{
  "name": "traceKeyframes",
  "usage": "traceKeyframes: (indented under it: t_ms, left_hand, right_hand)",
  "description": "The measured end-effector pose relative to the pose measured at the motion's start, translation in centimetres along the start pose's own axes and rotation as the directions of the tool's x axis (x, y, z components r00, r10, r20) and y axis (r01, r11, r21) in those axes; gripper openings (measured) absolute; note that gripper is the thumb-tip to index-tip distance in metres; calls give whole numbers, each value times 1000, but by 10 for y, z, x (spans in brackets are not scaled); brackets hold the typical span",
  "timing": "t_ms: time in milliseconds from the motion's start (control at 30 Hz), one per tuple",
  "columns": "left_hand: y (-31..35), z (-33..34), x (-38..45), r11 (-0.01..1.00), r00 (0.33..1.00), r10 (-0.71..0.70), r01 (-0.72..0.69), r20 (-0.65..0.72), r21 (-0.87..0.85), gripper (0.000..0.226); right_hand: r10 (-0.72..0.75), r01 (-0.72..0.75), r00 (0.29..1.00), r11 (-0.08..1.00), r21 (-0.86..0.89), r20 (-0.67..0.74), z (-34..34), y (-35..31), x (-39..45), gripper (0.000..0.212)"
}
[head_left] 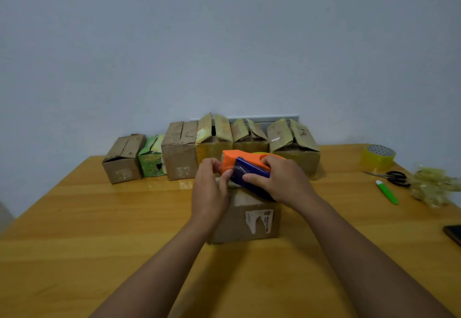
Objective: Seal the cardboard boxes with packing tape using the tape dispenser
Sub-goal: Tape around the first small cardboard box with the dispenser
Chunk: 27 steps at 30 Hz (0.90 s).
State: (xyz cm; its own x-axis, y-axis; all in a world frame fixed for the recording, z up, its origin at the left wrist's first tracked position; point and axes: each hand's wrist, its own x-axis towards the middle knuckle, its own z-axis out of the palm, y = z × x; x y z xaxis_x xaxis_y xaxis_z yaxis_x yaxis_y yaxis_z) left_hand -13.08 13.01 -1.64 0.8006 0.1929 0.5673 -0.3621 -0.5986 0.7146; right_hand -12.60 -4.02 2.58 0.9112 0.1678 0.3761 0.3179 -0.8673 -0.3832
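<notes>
Fingers point(252, 177) round tape dispenser point(245, 168), R hand point(282, 180)

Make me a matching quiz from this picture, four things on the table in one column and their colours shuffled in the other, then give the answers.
Things:
1. tape dispenser
2. scissors
3. spare tape roll
4. utility knife

Colours:
A. green and white
B. orange and blue
C. translucent yellow
D. black handles

Pairs: 1-B, 2-D, 3-C, 4-A
</notes>
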Motion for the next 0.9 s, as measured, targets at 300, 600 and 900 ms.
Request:
traceKeyframes:
  t_ms: [300, 600, 900]
  left_hand:
    - [-5, -1, -2, 991, 994, 110, -111, 18, 73, 5]
    - [-4, -2, -3, 998, 997, 61, -59, -40, 30, 10]
    - [2, -12, 2, 882, 960, -281, 255, -7, -397, 19]
  right_hand:
    - [21, -19, 1000, 995, 95, -21, 0, 3, -7, 62]
    - [21, -20, 1000, 992, 125, -8, 1, 5, -7, 63]
    - [-20, 23, 999, 997, -69, 43, -2, -1, -10, 61]
